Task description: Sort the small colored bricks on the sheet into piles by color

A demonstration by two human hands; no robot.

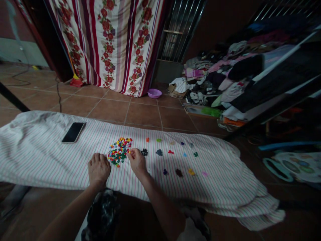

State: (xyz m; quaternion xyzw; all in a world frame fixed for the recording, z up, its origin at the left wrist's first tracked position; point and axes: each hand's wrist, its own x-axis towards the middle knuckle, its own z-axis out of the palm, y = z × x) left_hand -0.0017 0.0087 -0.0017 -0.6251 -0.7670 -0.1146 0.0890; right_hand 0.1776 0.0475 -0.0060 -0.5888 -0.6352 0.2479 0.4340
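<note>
A pile of small mixed-colour pieces (120,150) lies on the striped cloth (175,190). Just left of its lower edge, my left hand (99,168) rests palm down, fingers lying flat. At the pile's right edge my right hand (137,162) is closed in a pinch; a tiny yellow bit shows at its fingertips. Small single-colour groups lie to the right, among them black pieces (144,152), dark grey pieces (159,152), red pieces (171,152), brown pieces (179,172), yellow pieces (191,171) and pink pieces (205,174).
A phone (73,132) lies on the cloth at the left. Beyond the cloth's far edge are a tiled floor, a purple basin (154,93), a floral curtain (107,43) and heaped clothes (215,73). A dark bar stands at the right.
</note>
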